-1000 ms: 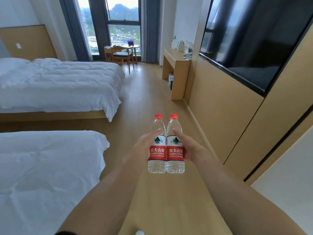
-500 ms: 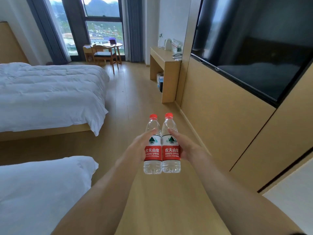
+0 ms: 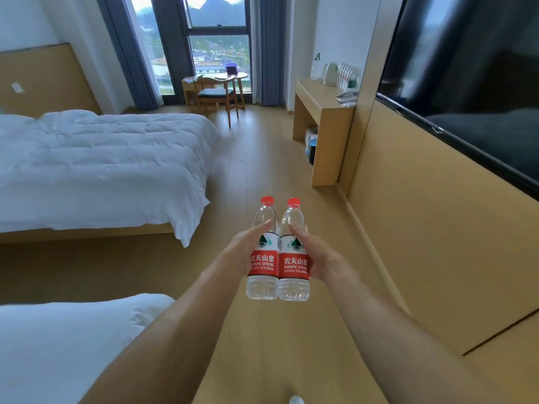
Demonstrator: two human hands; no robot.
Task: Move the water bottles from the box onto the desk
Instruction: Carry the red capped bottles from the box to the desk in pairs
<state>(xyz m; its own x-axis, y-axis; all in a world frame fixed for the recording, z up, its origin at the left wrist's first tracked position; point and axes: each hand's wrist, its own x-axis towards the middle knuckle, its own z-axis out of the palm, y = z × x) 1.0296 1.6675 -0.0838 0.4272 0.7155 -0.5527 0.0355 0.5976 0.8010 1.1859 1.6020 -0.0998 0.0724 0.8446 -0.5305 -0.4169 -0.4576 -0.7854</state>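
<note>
You are mid-carry: your left hand (image 3: 246,252) grips one clear plastic water bottle with a red cap and red label (image 3: 262,259) around its middle, thumb across the shoulder, and your right hand (image 3: 313,255) grips a second clear, red-capped, red-labelled bottle (image 3: 294,262) the same way. Both bottles are upright, held side by side with their labels touching, out in front of you above the light wooden floor (image 3: 262,158). No box is in view. The light wooden desk (image 3: 323,103) stands well ahead of your hands and to the right of them, against the wall, and already carries a white kettle (image 3: 330,72), a row of similar bottles (image 3: 345,75) and a telephone (image 3: 347,96). Judgement: the step in hand is the walk to the desk, with placement not yet begun. Hold the bottles vertical and keep the grip on the labelled waist, since the thin plastic will likely dent if squeezed hard. Steer right of the white bed (image 3: 102,164) that lies ahead and left of your left hand. On arrival, aim for the bare near part of the desk top, short of the kettle and the telephone; set one bottle down fully before the other, so neither tips against its neighbour.
</note>
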